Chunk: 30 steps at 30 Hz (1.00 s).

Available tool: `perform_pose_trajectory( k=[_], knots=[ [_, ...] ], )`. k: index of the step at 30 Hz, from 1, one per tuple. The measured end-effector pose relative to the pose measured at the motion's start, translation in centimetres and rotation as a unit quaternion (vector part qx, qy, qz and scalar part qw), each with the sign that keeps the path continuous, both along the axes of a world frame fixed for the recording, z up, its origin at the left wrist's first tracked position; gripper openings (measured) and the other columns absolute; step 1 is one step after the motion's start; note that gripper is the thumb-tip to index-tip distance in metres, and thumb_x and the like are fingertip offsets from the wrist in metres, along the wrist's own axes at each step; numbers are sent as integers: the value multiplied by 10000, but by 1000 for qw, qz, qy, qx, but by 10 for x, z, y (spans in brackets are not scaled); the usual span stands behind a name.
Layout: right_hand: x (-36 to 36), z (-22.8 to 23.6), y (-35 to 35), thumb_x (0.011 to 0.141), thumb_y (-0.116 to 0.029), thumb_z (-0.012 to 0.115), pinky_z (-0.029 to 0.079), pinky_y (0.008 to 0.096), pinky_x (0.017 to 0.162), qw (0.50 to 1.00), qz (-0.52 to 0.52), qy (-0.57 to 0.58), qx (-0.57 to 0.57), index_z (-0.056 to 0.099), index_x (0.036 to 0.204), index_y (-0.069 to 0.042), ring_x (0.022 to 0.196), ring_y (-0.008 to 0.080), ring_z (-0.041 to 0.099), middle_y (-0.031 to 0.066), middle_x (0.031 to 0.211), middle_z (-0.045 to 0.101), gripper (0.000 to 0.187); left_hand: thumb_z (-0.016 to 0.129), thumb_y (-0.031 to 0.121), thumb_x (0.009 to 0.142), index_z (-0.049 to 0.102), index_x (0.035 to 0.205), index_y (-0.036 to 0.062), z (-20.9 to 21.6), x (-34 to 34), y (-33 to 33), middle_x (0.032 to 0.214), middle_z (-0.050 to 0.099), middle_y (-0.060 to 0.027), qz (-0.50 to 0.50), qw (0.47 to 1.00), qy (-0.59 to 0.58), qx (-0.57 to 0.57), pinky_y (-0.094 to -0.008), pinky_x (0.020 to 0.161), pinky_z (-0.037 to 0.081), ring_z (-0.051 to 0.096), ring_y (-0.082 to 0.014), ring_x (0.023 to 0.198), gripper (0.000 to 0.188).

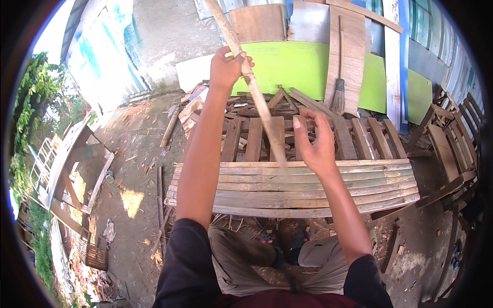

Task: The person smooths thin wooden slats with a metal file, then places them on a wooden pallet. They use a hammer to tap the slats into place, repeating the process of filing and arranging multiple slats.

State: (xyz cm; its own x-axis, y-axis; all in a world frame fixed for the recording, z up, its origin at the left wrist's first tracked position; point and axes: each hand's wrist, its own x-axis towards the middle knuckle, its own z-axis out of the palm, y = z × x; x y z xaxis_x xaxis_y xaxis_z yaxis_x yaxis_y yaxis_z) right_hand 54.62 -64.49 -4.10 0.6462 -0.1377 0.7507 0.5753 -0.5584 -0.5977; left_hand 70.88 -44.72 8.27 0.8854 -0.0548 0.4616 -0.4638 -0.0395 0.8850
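Observation:
My left hand [225, 71] is raised and wrapped round a long, pale bamboo strip [261, 100]. The strip slants from beyond the top edge down to the right, and its blurred lower end is over a bench-like wooden frame [252, 141]. To the right of that end, my right hand [317, 146] is open, thumb and fingers apart, holding nothing. Several bamboo slats [298, 187] lie side by side across the near part of the frame, in front of my legs. Beyond them the frame's dark crosspieces show with gaps between.
Scrap wood [246, 105] is heaped behind the frame. A broom [338, 95] leans on a plywood sheet before a lime-green panel [287, 64]. At right stand slatted wooden pieces [447, 149]; at left are a wooden structure [69, 169] and a woven basket [93, 252].

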Motion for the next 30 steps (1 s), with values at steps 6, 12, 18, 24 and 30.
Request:
perform_pose_trajectory(
  k=[6,12,18,24,30],
  knots=[
    [12,-28,-5,889,-398,759,295,593,1130,958,-194,-45,-207,479,1421,-21,1297,394,464,226,1363,497,710,633,83,992,453,1306,-68,-103,-65,-63,1183,663,-224,-65,964,93,-241,-425,906,621,698,-303,1080,392],
    [43,-125,-96,887,-304,761,335,449,1055,951,-133,55,-272,674,1228,-102,1111,263,556,61,1124,635,406,657,151,1003,518,1237,-102,-250,-86,-96,1219,654,-234,-87,899,293,-313,-431,942,613,687,-317,1115,372],
    [45,-149,-176,882,-297,772,331,428,1016,953,-92,146,-251,718,1157,-121,1084,258,571,45,1057,657,330,659,257,1011,640,1173,-86,-273,-98,-68,1067,725,-205,-180,924,333,-42,-367,781,629,745,-263,913,379],
    [30,-193,-292,867,-241,798,463,442,928,939,-58,265,-210,752,1163,-97,1103,295,600,98,1090,660,333,629,199,1032,677,1072,-37,-312,-85,28,916,747,-102,42,993,104,-41,-274,741,577,722,-141,805,244],
    [37,-207,-286,911,-206,758,476,414,975,975,-128,140,-112,747,1113,-36,1110,325,618,172,1159,657,264,683,153,955,704,1155,40,-313,-29,108,1189,681,-191,161,922,-85,343,-444,1008,482,620,-361,1185,231]
  ],
)
